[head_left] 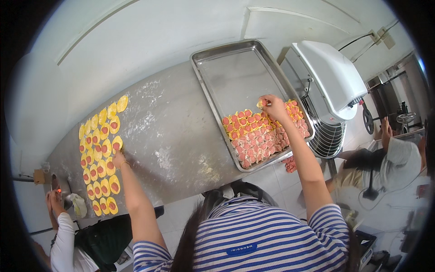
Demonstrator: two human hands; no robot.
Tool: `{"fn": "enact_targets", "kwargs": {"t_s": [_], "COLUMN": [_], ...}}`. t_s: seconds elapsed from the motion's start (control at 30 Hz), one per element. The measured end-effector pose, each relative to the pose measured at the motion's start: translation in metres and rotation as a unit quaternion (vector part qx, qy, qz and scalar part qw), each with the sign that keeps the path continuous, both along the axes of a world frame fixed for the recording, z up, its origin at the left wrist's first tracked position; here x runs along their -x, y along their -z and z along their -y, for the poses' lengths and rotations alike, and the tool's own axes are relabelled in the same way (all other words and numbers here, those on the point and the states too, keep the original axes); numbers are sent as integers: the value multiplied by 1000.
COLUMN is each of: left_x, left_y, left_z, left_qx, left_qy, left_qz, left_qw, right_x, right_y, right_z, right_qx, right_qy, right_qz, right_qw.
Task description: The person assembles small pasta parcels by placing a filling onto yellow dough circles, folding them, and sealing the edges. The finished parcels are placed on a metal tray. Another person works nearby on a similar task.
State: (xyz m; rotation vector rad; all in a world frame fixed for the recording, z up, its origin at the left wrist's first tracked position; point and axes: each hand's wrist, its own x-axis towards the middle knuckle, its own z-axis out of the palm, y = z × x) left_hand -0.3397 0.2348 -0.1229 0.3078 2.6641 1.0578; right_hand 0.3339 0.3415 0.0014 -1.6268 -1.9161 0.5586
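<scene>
My right hand point(273, 107) is closed around a small yellow wonton point(261, 104) with pink filling, above the large metal tray point(206, 75). The tray's near part is packed with rows of filled wontons point(256, 140), yellow-edged ones behind paler pink ones. My left hand point(119, 159) reaches over the table to the right edge of a block of oval yellow wrappers point(93, 171). Its fingers pinch the lower end of one wrapper with filling point(117, 143); the fingertips are partly hidden. Most wrappers carry a round of pink filling; several at the far end are bare.
The grey metal table point(181, 136) has flour smears. A white mixer point(328, 75) with a wire guard point(327, 138) stands right of the tray. One person in white sleeves point(63, 240) works at the left end; another in a grey top point(401, 165) is at the right.
</scene>
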Motion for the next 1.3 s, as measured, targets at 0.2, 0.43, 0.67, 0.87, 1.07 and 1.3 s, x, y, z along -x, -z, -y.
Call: {"fn": "enact_targets", "kwargs": {"t_s": [0.2, 0.43, 0.67, 0.87, 1.07, 1.3], "left_x": [-49, -134, -207, -244, -288, -327], "left_y": [3, -14, -29, -45, -84, -124], "left_z": [32, 77, 85, 84, 77, 79], "left_qx": [-509, -568, -559, -511, -460, -405], "left_qy": [-107, -59, -20, 36, 134, 224], "left_qz": [290, 403, 477, 520, 556, 544], "left_qw": [803, 715, 678, 683, 679, 700], "right_x": [-3, 1, -5, -2, 19, 168], "right_y": [52, 47, 43, 34, 32, 2], "right_z": [-39, -40, -35, -30, -24, 91], "right_qx": [15, 52, 61, 89, -76, 444], "right_qy": [-157, -263, -276, -268, -226, -136], "right_qz": [94, 74, 60, 34, 70, -534], "right_qw": [983, 960, 957, 959, 969, 706]}}
